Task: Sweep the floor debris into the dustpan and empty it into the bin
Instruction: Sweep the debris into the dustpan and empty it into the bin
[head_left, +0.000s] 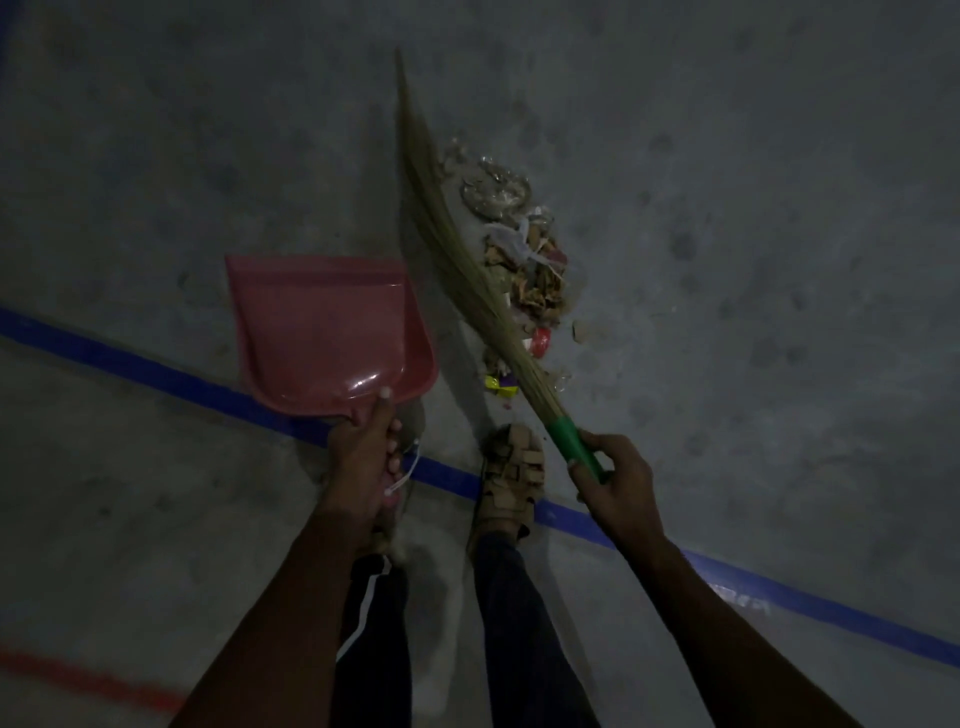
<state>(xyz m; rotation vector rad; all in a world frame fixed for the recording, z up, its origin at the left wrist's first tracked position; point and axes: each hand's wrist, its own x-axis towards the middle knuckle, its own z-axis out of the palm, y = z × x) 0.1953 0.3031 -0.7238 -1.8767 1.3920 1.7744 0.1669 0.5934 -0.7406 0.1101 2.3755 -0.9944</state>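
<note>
— Navy trouser legs (519, 623) and a tan strapped sandal (511, 478) are standing nearest, the sandal crossing a blue floor line (156, 364). What are the hands doing?

— Left hand (363, 457) is gripping the handle of a pink plastic dustpan (327, 332), thumb lying along the pan's back edge. Right hand (615, 478) is curling round the green handle (571, 441) of a grass broom (457, 260).

— Where is the dustpan sitting?

— Left of the broom, mouth pointing away from the person, nothing showing inside it; whether it is touching the concrete floor (753, 208) I cannot tell.

— And the task's material?

— Debris pile (524, 265) is lying just right of the broom's bristles: dry brown scraps, a red piece (543, 340), a yellow and purple wrapper (501, 383), clear plastic at the far end. Broom tip is reaching beyond it.

— Anything else?

— Red floor line (78, 675), running along the lower left.
</note>
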